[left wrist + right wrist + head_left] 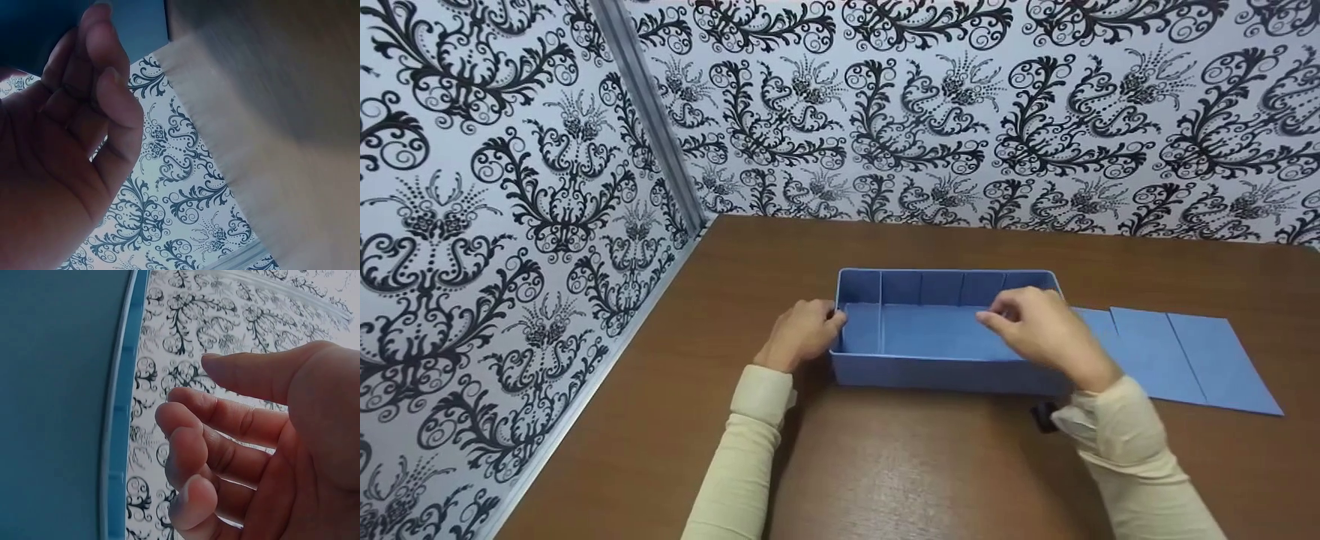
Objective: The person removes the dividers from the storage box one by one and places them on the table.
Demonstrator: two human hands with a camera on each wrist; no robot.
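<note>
A long blue open-topped box (945,371) lies crosswise on the table, with slot lines along its inner back wall. One divider (881,322) stands upright across it near the left end. My left hand (802,330) holds the box's left end wall at the rim; in the left wrist view its curled fingers (115,95) are against the blue wall. Over the right part of the box hovers my right hand (1046,326), thumb and fingers loosely bent. Nothing shows between them in the right wrist view, where the thumb (247,374) stands apart from the fingertips.
Flat blue panels (1222,364) lie side by side on the brown wooden table (930,465), right of the box and partly behind my right arm. Black-and-white patterned walls (885,112) bound the table at the back and left. A small black object (1044,416) is at my right wrist.
</note>
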